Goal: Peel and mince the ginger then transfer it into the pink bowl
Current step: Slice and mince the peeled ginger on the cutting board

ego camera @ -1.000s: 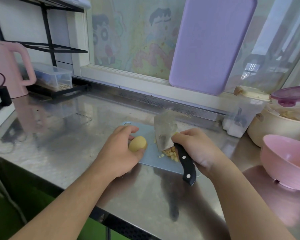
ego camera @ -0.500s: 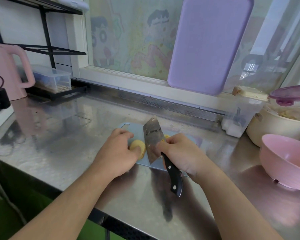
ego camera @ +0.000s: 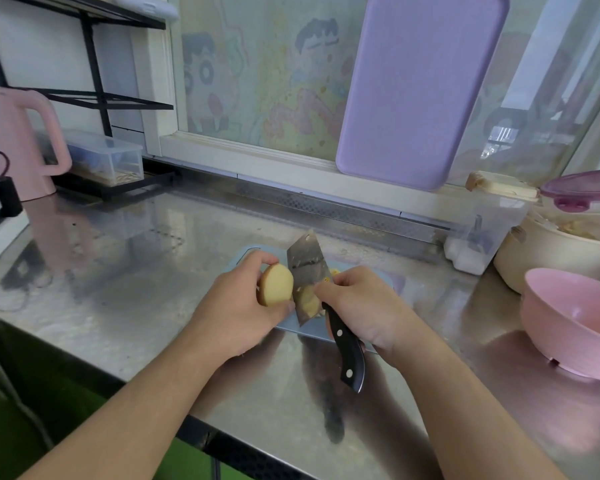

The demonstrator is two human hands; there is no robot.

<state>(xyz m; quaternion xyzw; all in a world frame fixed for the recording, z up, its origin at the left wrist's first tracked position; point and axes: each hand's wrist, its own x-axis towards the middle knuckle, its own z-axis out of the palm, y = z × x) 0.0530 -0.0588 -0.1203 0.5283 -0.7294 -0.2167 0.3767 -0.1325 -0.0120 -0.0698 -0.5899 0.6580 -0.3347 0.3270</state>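
Head view: left hand [ego camera: 236, 306] has lifted ginger [ego camera: 276, 285] off cutting board [ego camera: 291, 329], now gripped with pale cut face up. Right hand [ego camera: 364, 306] grips cleaver [ego camera: 307, 282], blade shifted left beside ginger. Judgement: mincing incomplete. Minced bits on board behind blade. Pink bowl [ego camera: 568, 327] well apart on bench [ego camera: 118, 271], right side.

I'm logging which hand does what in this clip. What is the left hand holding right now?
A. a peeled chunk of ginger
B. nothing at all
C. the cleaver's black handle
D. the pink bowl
A: the left hand pinches the peeled ginger chunk beside the cleaver, which the right hand holds over the blue cutting board.
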